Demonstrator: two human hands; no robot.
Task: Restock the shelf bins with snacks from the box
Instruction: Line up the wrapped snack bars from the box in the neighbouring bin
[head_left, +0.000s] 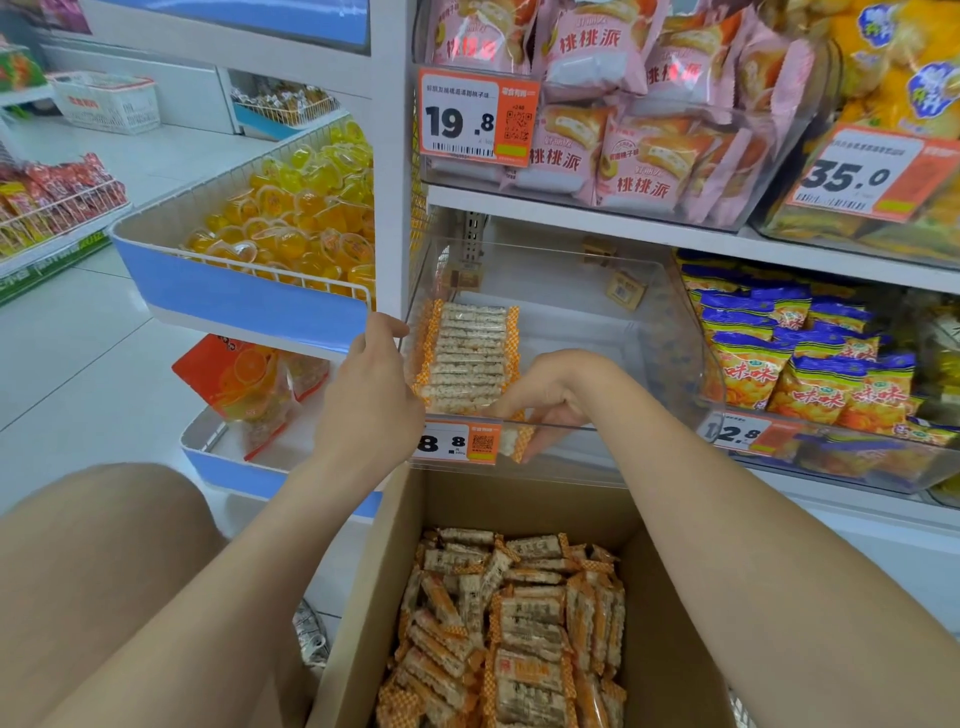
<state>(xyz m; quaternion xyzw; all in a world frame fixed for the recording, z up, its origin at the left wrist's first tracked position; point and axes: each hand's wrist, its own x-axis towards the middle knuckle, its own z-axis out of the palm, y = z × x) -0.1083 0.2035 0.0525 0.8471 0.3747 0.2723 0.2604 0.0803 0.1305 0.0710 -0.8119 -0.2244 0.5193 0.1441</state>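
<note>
A cardboard box (363, 597) stands below the shelf, holding several loose snack bars (524, 639) in clear wrappers with orange checked ends. Above it a clear plastic bin (597, 332) holds a neat row of the same bars (467, 358) along its left side. My left hand (374, 395) is at the bin's left front corner, fingers curled against the near end of the row. My right hand (545, 400) reaches over the bin's front wall and pinches one snack bar (519, 441) low inside the bin, seen through the clear front.
A price tag reading 8.8 (457, 441) is fixed to the bin's front. To the right sits a bin of blue-and-orange snack bags (810, 374). Pink pastry packs (623, 140) fill the shelf above. A wire basket of yellow jelly cups (291, 218) is on the left. My knee (104, 571) is at lower left.
</note>
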